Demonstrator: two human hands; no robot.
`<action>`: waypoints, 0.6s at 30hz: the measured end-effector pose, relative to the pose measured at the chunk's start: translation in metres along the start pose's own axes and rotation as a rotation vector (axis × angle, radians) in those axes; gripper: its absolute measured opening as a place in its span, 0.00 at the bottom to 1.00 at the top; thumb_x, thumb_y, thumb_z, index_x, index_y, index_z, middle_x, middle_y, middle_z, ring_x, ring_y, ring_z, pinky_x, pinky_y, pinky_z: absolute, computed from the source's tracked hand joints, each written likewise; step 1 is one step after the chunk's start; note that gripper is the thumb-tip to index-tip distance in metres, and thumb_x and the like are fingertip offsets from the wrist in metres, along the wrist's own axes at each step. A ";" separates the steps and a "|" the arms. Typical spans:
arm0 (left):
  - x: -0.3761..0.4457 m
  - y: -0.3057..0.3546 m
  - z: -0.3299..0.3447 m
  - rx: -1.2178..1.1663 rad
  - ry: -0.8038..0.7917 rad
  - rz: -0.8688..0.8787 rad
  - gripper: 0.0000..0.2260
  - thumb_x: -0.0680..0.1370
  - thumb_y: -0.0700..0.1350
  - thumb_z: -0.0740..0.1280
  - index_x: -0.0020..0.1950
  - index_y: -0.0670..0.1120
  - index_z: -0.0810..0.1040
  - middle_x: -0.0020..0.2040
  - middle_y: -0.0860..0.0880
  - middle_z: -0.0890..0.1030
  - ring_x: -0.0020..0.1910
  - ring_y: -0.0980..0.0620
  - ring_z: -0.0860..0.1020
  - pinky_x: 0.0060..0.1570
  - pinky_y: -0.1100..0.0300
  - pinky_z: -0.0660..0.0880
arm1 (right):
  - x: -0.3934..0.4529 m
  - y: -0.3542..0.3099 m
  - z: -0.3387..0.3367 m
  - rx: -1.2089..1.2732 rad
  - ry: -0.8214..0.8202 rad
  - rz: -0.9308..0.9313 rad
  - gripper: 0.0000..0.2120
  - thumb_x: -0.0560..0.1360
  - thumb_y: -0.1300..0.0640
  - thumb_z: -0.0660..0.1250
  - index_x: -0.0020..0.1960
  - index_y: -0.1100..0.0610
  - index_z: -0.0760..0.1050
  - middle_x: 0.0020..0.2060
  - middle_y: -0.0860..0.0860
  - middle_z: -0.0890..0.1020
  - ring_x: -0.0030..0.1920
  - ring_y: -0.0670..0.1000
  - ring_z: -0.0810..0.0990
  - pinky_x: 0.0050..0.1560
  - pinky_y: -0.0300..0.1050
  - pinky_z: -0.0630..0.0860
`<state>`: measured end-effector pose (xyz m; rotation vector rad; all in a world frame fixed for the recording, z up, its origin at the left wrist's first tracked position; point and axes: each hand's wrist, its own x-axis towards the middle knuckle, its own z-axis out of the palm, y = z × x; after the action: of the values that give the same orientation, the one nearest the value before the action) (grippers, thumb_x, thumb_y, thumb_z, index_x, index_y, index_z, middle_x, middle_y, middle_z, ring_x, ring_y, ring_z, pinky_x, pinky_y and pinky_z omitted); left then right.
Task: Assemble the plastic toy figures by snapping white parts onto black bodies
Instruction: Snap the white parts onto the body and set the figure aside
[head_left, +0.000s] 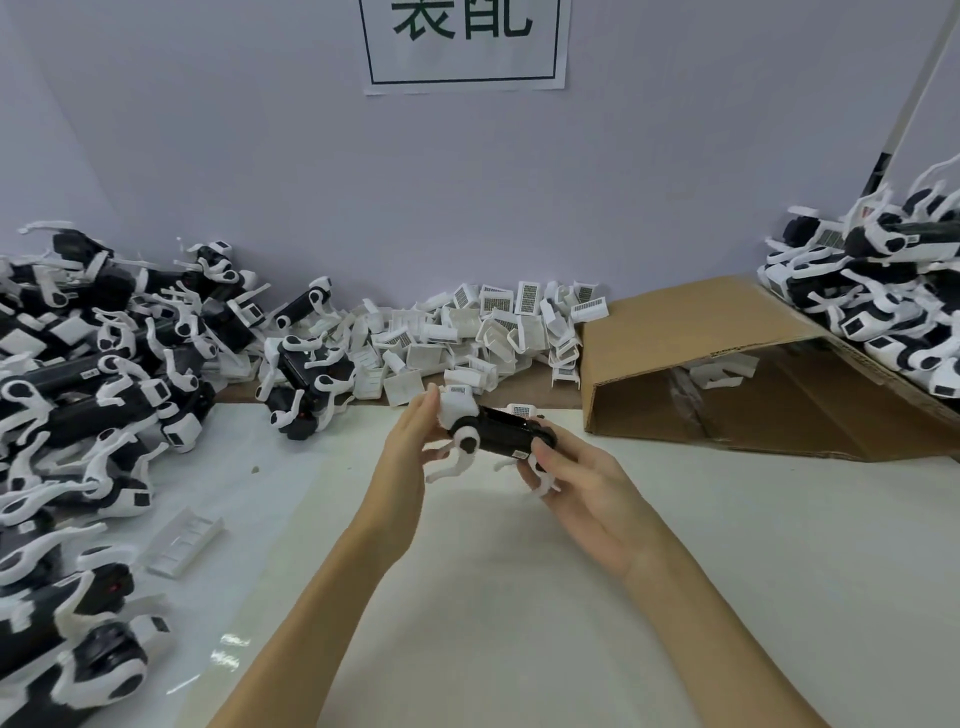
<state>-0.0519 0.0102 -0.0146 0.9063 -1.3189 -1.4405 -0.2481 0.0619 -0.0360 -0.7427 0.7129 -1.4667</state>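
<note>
White tabletop (519, 597), black-bodied figure (498, 434) (white-legged)

Two hands: left hand (415, 441), right hand (576, 475), with one black-and-white toy figure (498, 431) between them. One cardboard box (727, 364) on its side, one paper sign (462, 44) on the wall, one loose white ribbed part (184, 540) lying alone on the table (519, 597). Three heaps, too many pieces to count in any: left figure pile (93, 374), right figure pile (883, 291), and the white-parts pile (467, 338) along the wall.
</note>
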 end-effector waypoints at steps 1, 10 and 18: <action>0.003 -0.001 -0.002 -0.081 0.016 -0.079 0.31 0.79 0.67 0.66 0.66 0.42 0.81 0.50 0.51 0.85 0.46 0.54 0.81 0.53 0.59 0.74 | 0.000 0.002 0.002 -0.037 0.022 -0.014 0.22 0.75 0.62 0.72 0.68 0.64 0.79 0.60 0.57 0.84 0.55 0.50 0.83 0.61 0.43 0.80; 0.011 -0.011 -0.008 0.042 0.059 -0.151 0.32 0.84 0.71 0.55 0.64 0.47 0.83 0.52 0.42 0.88 0.45 0.48 0.87 0.57 0.55 0.78 | -0.005 0.024 0.024 -0.341 0.338 -0.133 0.22 0.67 0.46 0.80 0.61 0.47 0.84 0.49 0.52 0.85 0.47 0.51 0.84 0.47 0.44 0.82; 0.017 -0.015 -0.020 0.050 0.214 0.092 0.28 0.67 0.65 0.80 0.56 0.47 0.81 0.45 0.48 0.87 0.39 0.50 0.86 0.39 0.60 0.81 | 0.005 0.033 0.033 -0.718 0.206 -0.231 0.25 0.82 0.35 0.55 0.73 0.45 0.74 0.68 0.49 0.79 0.68 0.51 0.78 0.70 0.55 0.75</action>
<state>-0.0398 -0.0118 -0.0310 0.9907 -1.2242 -1.2091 -0.2021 0.0560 -0.0423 -1.2589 1.3846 -1.5070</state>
